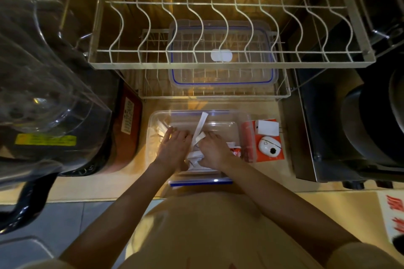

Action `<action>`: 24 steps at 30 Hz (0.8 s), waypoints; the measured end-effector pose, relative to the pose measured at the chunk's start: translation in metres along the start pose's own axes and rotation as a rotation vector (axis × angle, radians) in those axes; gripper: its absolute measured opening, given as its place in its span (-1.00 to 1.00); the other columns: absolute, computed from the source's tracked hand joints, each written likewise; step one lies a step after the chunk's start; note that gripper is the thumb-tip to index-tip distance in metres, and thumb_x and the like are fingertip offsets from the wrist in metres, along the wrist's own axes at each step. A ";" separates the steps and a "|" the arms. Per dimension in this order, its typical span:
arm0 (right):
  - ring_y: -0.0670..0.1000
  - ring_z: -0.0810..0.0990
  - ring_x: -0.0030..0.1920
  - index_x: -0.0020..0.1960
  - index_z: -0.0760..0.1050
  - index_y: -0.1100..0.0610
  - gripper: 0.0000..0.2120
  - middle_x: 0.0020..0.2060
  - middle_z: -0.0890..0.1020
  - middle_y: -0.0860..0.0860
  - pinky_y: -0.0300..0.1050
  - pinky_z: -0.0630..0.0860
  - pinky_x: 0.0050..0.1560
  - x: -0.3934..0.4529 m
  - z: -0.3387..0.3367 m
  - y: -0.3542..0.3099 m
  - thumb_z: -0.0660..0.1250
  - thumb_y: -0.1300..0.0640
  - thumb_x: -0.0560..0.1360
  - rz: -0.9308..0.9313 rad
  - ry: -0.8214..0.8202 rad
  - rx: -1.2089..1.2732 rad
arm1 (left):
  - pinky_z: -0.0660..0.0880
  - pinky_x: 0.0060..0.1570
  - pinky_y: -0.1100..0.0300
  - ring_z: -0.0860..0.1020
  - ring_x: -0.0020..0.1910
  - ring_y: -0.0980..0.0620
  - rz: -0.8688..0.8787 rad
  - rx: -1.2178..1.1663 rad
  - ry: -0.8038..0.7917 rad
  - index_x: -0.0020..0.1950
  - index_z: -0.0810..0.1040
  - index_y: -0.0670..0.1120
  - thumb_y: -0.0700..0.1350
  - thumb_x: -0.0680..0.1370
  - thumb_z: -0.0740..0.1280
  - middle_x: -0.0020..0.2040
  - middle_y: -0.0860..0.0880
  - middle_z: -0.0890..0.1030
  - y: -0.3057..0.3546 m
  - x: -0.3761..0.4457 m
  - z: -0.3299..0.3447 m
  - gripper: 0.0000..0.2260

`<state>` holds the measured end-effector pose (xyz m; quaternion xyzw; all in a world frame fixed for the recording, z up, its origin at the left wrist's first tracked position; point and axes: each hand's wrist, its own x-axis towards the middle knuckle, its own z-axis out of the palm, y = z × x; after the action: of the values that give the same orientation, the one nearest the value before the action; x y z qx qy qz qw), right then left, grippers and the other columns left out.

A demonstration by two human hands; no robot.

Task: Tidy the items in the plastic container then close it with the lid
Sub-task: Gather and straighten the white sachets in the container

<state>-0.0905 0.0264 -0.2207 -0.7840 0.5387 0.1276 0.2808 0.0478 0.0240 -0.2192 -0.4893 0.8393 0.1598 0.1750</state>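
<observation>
A clear plastic container [220,116] with blue clips sits on the counter in front of me, holding white paper packets and a red packet [235,152]. Both hands are inside it. My left hand [172,146] lies flat with fingers spread over white packets at the container's left side. My right hand [213,148] is closed around a bunch of long white paper packets [199,129], one sticking up toward the far wall. The clear lid [220,81] with a blue seal rests on the lower wire rack behind the container.
A wire dish rack [229,59] hangs over the lid. A red box with white devices [269,142] sits right of the container. A metal appliance [349,133] stands at the right, a large clear jug [50,85] and a red-brown appliance [129,129] at the left.
</observation>
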 end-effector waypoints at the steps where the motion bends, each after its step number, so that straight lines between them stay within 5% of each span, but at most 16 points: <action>1: 0.15 0.41 0.27 0.27 0.41 0.23 -0.53 0.27 0.46 0.18 -0.03 0.33 0.27 0.000 -0.001 0.000 0.39 0.08 0.43 0.004 0.005 0.008 | -0.12 0.49 -0.03 0.18 0.46 -0.08 0.002 0.006 -0.004 0.43 0.17 -0.10 0.04 0.37 0.42 0.43 -0.10 0.28 0.000 0.001 0.000 -0.27; 7: 0.17 0.47 0.22 0.23 0.47 0.23 -0.62 0.19 0.55 0.20 -0.05 0.38 0.21 0.002 -0.001 0.002 0.36 0.17 0.44 0.023 0.036 0.099 | 0.00 0.46 -0.01 0.27 0.41 -0.07 -0.048 -0.001 0.016 0.38 0.27 -0.07 -0.04 0.39 0.41 0.37 -0.07 0.39 0.003 0.010 -0.004 -0.40; 13: 0.16 0.35 0.33 0.32 0.41 0.22 -0.52 0.31 0.45 0.18 0.00 0.28 0.31 0.001 -0.006 0.005 0.36 0.09 0.45 0.052 0.098 -0.003 | 0.20 0.35 0.02 0.45 0.26 -0.07 -0.072 0.031 -0.013 0.25 0.42 -0.06 -0.03 0.41 0.39 0.21 -0.07 0.56 0.002 0.025 -0.012 -0.56; 19: 0.12 0.31 0.38 0.40 0.28 0.13 -0.39 0.37 0.38 0.11 0.07 0.20 0.37 -0.006 -0.018 0.026 0.34 -0.06 0.43 0.147 0.073 -0.101 | 0.19 0.33 0.03 0.50 0.20 -0.06 -0.092 -0.016 0.007 0.19 0.48 -0.04 -0.06 0.47 0.31 0.11 -0.07 0.62 0.006 0.028 -0.014 -0.71; 24: 0.16 0.41 0.29 0.35 0.29 0.15 -0.42 0.30 0.45 0.14 0.06 0.31 0.30 -0.015 -0.031 0.037 0.39 0.12 0.39 0.215 0.064 0.026 | 0.12 0.38 0.03 0.46 0.25 -0.04 -0.130 -0.155 0.004 0.18 0.50 -0.04 -0.08 0.50 0.25 0.14 -0.07 0.60 0.010 0.026 -0.020 -0.74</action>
<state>-0.1333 0.0098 -0.1992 -0.7216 0.6301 0.1250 0.2582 0.0239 0.0001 -0.2125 -0.5552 0.7912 0.2115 0.1451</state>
